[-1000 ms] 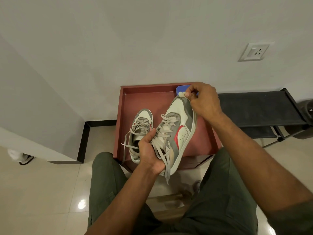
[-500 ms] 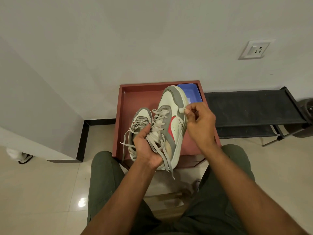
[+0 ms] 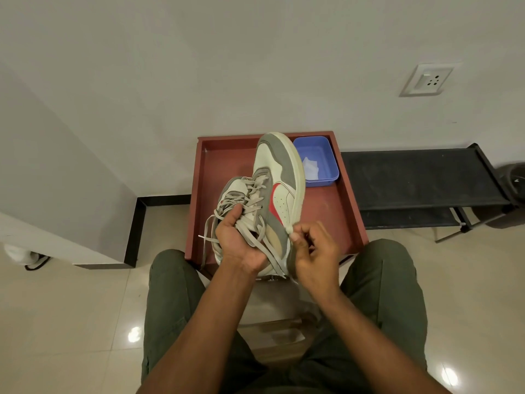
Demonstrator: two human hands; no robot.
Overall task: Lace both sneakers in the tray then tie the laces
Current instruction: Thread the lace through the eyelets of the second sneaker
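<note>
Lit evenly and softly from overhead, slightly dim and warm. Bright glare spots on the glossy floor tiles (image 3: pixel 133 334) near both knees. Soft shadow along the wall (image 3: pixel 255 66) above the red tray (image 3: pixel 227 155). Wide-angle bending of straight lines toward the edges. Mild softness throughout, forearms blurred at the bottom.
</note>
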